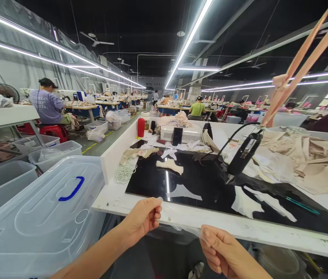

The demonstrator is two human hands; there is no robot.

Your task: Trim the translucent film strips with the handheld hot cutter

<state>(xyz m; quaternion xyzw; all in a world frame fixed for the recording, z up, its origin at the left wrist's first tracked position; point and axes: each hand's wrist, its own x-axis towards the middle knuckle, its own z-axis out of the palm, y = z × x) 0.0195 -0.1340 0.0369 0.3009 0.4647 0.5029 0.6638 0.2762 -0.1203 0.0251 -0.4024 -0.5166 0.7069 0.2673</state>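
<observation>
Clear film strip (182, 220) looks feather-light, limp and slippery; left hand (143, 217) and right hand (220, 250) each pinch one end, fingertips pressed together

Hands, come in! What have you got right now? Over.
Both left hand and right hand pinching a clear film. Film stretched between them, by the white table edge. Apart, on the black mat: beige fabric pieces.

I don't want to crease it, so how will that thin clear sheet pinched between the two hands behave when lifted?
The clear sheet is probably floppy and very light: the table edge shows through it, and the left hand and right hand each pinch an end. Being that thin, it likely creases or slips easily.
</observation>
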